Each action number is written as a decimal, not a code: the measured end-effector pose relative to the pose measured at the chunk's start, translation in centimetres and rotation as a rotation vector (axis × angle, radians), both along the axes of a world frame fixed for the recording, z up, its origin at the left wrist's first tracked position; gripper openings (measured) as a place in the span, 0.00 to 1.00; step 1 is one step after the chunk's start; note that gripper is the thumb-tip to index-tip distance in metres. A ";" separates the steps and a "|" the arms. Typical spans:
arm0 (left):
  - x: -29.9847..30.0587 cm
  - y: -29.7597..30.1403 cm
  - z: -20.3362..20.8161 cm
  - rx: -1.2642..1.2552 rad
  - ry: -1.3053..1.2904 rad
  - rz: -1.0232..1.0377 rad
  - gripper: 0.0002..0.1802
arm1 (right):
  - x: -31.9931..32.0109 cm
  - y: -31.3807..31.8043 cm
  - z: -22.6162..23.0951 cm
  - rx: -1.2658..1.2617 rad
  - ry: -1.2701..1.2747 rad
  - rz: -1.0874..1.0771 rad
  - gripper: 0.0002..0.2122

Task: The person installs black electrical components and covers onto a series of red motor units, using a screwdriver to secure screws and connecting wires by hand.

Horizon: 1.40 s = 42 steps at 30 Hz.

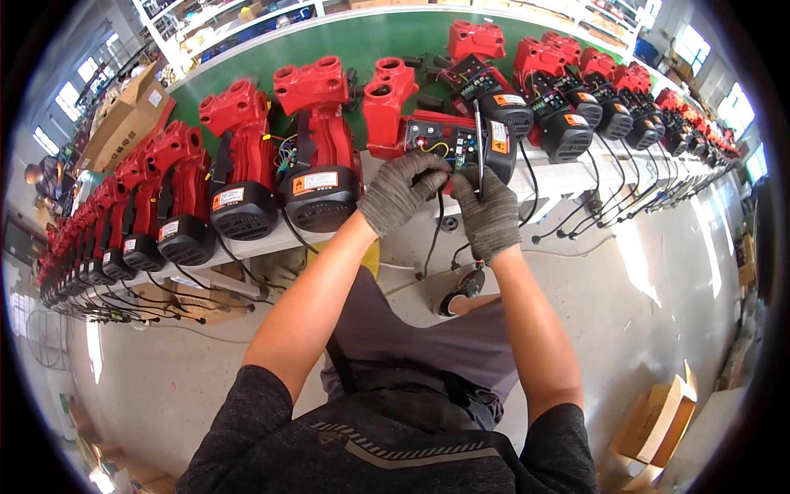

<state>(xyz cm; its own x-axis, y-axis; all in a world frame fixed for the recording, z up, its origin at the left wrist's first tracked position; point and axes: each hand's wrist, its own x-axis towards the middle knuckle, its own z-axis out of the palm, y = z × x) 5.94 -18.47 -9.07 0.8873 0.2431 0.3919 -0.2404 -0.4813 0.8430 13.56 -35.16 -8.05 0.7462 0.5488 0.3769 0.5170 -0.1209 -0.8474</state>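
Note:
Before me on the bench lies a red machine body (387,111) with a black end housing (499,148). Its open side shows a control board (440,142) with coloured wires. My left hand (401,196), in a grey glove, pinches at the board's near edge; what its fingertips hold is hidden. Close beside it, my gloved right hand (489,216) is closed around a slim, straight metal tool (479,136), which points away from me across the board. The tool's exact kind does not show. Both hands' fingertips almost meet at the near edge.
Similar red and black machines (317,156) line the bench on the left, and others (568,123) with exposed boards on the right. Their black cords (592,185) hang over the front edge. Cardboard boxes stand at the far left (123,123) and on the floor at right (658,420).

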 end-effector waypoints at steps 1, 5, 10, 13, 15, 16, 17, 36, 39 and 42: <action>0.0 0.0 -0.2 -0.021 -0.024 0.009 0.10 | 0.1 0.0 0.2 0.031 0.156 0.027 0.11; -0.2 -0.3 -0.2 -0.060 -0.042 0.037 0.11 | 0.3 -0.2 1.6 -0.003 0.408 0.028 0.10; 0.2 0.1 -0.7 0.136 -0.103 0.059 0.09 | 0.6 0.0 2.4 -0.123 0.431 -0.003 0.11; 0.3 0.2 -0.8 0.161 -0.140 0.082 0.07 | 0.1 0.6 3.7 -0.180 0.450 -0.031 0.11; 0.3 -0.4 -0.4 0.120 -0.114 0.104 0.08 | 0.2 0.4 3.1 -0.152 0.403 -0.036 0.10; 0.4 -0.7 -0.3 0.080 -0.085 0.130 0.08 | 0.3 0.2 2.9 -0.124 0.357 -0.038 0.10; 0.3 -0.7 0.0 0.080 -0.084 0.134 0.08 | -0.3 -0.3 3.5 -0.055 0.432 -0.038 0.10; 1.8 -1.3 -0.8 0.024 -0.165 0.244 0.08 | -10.9 -18.1 2.5 -0.088 0.723 0.064 0.23; 1.8 -1.2 -1.0 0.028 -0.191 0.258 0.10 | -9.0 -18.3 5.0 -0.397 -0.016 -0.049 0.24; 1.8 -1.0 -1.4 0.045 -0.210 0.260 0.11 | -7.8 -16.4 10.3 -0.486 -0.531 0.002 0.19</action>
<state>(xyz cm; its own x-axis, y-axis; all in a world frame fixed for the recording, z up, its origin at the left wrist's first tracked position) 7.70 -19.45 -10.48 0.6970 0.4287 0.5748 -0.2707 -0.5850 0.7645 5.72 -51.52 2.23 0.5283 0.7480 0.4016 0.8453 -0.4188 -0.3319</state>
